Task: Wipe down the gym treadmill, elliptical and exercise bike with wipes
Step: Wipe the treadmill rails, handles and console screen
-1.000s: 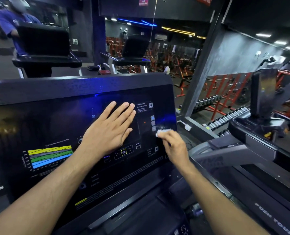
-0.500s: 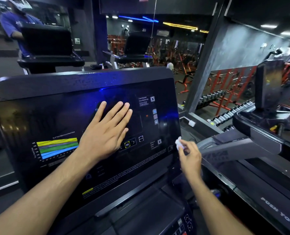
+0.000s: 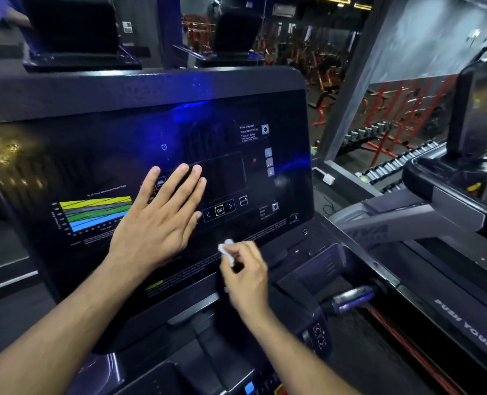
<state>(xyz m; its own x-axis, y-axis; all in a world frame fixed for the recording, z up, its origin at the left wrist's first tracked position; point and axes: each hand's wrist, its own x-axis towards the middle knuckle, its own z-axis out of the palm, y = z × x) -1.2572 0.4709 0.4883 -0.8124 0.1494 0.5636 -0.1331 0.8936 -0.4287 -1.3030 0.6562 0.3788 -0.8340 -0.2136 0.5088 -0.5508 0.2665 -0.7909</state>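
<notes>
1. Since half a second ago the right hand (image 3: pixel 245 273) has slid in from the console's right edge to the lower middle of the panel, and the left hand (image 3: pixel 162 220) has slipped a little lower on the screen.
2. The right hand is curled, pinching one small crumpled white wipe (image 3: pixel 226 250) between thumb and fingertips; the wipe touches the dark strip of fine print just below the OK button (image 3: pixel 219 210).
3. The left hand lies flat, fingers straight and close together, palm pressed on the treadmill console (image 3: pixel 122 95) near its middle, holding nothing. Its fingertips reach the dark central display window.
4. One coloured chart (image 3: pixel 94 212) with yellow, green and blue bands sits toward the console's lower left, just beside the left hand's heel.
5. One wipe and two hands are in view.
6. Past the console's right edge stands a second machine (image 3: pixel 450 178), with a rack of dumbbells (image 3: pixel 393 163) behind it.
7. Two more dark consoles show beyond the top edge; whether they are mirror reflections I cannot tell.
</notes>
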